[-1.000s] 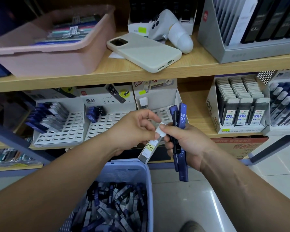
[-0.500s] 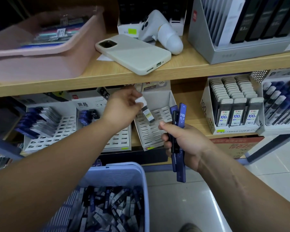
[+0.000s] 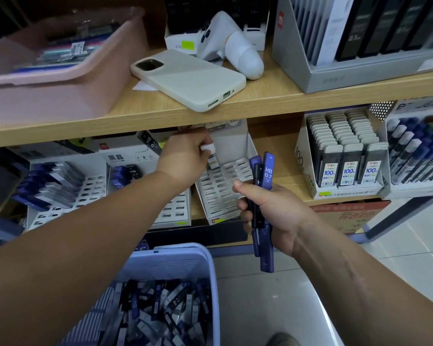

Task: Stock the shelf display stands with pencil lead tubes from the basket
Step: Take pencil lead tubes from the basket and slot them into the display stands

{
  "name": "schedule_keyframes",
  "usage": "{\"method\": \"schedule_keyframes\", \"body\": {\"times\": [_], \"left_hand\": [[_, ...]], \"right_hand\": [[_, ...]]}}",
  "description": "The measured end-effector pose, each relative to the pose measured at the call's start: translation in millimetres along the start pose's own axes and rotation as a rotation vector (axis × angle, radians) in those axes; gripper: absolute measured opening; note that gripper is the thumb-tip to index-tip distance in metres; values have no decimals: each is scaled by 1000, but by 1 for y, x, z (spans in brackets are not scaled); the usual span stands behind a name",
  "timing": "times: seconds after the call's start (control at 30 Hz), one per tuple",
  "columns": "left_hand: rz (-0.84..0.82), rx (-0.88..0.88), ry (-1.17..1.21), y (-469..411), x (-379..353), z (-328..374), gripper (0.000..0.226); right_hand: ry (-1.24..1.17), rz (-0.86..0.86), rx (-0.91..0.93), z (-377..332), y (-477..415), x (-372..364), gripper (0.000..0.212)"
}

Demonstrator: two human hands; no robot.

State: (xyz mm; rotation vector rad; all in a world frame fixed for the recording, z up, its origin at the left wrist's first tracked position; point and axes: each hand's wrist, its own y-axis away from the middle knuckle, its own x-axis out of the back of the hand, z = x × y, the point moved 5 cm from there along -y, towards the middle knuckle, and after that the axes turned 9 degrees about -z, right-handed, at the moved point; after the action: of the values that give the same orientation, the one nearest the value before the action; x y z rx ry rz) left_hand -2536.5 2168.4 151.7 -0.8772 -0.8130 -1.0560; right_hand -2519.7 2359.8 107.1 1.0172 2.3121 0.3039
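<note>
The left hand reaches in under the wooden shelf, its fingers curled to pinch a white-capped lead tube by the cap, upright over the back rows of the white slotted display stand. The right hand, just in front of that stand, has its fingers wrapped round a bundle of blue lead tubes held upright. Below, the lavender basket holds a heap of loose tubes.

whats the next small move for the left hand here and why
Probably push the white-capped tube down into a back slot of the slotted stand and release: the left hand pinches it above those open slots, and the right hand holds blue tubes.
</note>
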Motion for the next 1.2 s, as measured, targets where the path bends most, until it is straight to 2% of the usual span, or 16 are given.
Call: {"method": "schedule_keyframes", "body": {"times": [0.17, 0.43, 0.53, 0.67, 0.73, 0.8, 0.83, 0.93, 0.97, 1.2], "left_hand": [[8, -16, -48, -2, -4, -3, 17], [-9, -172, -180, -1, -11, -4, 32], [-62, -155, -198, 0, -15, -6, 36], [-216, -57, -302, -4, -19, -4, 46], [-210, -53, -321, -2, -12, 1, 43], [-125, -71, -195, 7, -2, 9, 34], [-107, -57, -38, 13, 1, 14, 30], [-278, 147, 712, 40, 3, 30, 26], [-319, 200, 868, 49, 4, 34, 25], [-318, 325, 1109, 93, 25, 11, 14]], "right_hand": [[-1, -12, 3, 0, 1, -1, 24], [-11, -71, -27, 2, 1, -4, 20], [-10, -91, -33, 2, 1, -7, 15], [4, -116, -38, 2, 2, -8, 13], [10, -132, -41, 1, 4, -10, 12], [33, -149, -42, 1, 5, -12, 10], [51, -160, -43, 1, 6, -14, 8], [103, -206, -58, 2, 8, -23, 7], [120, -224, -65, 3, 9, -28, 8], [231, -334, -100, 10, 20, -68, 8]]}}
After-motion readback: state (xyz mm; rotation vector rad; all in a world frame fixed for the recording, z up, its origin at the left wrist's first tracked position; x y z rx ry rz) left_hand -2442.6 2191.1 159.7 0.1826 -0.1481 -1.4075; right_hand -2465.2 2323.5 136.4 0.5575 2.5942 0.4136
